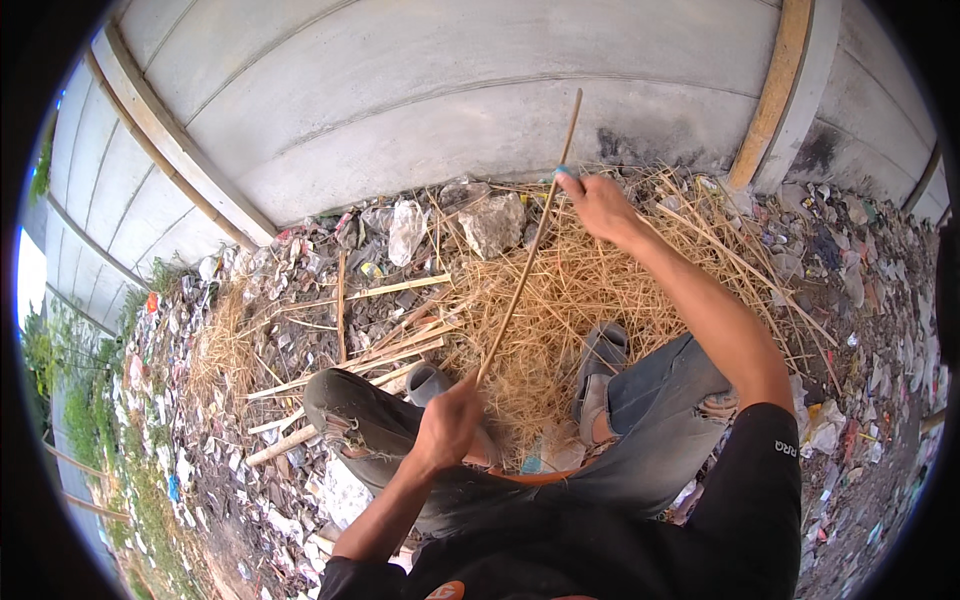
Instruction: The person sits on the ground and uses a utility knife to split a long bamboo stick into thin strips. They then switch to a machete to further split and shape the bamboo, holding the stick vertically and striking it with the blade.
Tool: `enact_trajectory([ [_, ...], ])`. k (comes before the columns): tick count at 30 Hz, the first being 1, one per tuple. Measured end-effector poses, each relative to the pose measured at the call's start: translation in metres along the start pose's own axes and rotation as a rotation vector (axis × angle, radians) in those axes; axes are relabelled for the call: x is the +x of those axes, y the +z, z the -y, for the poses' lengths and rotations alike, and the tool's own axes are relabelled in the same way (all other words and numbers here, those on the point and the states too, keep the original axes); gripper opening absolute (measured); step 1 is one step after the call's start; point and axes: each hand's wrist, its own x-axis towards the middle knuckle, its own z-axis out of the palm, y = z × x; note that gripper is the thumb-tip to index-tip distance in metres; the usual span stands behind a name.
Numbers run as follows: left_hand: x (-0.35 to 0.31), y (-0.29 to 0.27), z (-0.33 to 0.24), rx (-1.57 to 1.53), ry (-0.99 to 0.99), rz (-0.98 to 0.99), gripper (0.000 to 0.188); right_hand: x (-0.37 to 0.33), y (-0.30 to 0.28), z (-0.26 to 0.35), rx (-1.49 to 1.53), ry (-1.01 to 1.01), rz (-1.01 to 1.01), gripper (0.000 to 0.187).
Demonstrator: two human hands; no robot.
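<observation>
A long, thin bamboo stick point(528, 268) slants across the middle, its upper end leaning toward the wall. My left hand point(450, 422) is closed around its lower end, just above my left knee. Farther up, my right hand point(606, 208) grips the same stick with bent fingers. Something small and blue point(566, 172) shows at my right thumb against the stick; I cannot make out what it is. Under the stick, a heap of pale, curly shavings point(540, 320) spreads between and beyond my grey sandals point(603, 350).
Split bamboo strips point(385, 352) lie left of the heap. A grey panel wall point(450, 120) rises ahead, with a bamboo pole point(775, 90) leaning on it. Litter-strewn ground point(230, 450) surrounds me. An orange edge point(545, 478) shows between my legs. Green plants point(85, 420) grow at far left.
</observation>
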Motion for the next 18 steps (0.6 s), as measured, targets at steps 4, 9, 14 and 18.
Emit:
enact_trajectory([
  [4, -0.097, -0.008, 0.048, -0.069, 0.013, 0.09, 0.048, 0.04, -0.127, -0.096, -0.078, 0.102, -0.538, 0.073],
  [9, -0.096, -0.029, 0.043, -0.327, -0.101, 0.012, 0.051, -0.037, -0.14, -0.103, -0.082, 0.093, -0.403, 0.069],
  [14, -0.027, -0.022, 0.011, -0.449, -0.028, -0.152, 0.043, -0.111, -0.097, 0.006, -0.25, -0.12, -0.071, 0.064],
  [18, 0.013, -0.004, -0.016, -0.624, 0.023, -0.141, 0.035, -0.13, -0.051, 0.075, -0.111, -0.415, -0.043, 0.056],
])
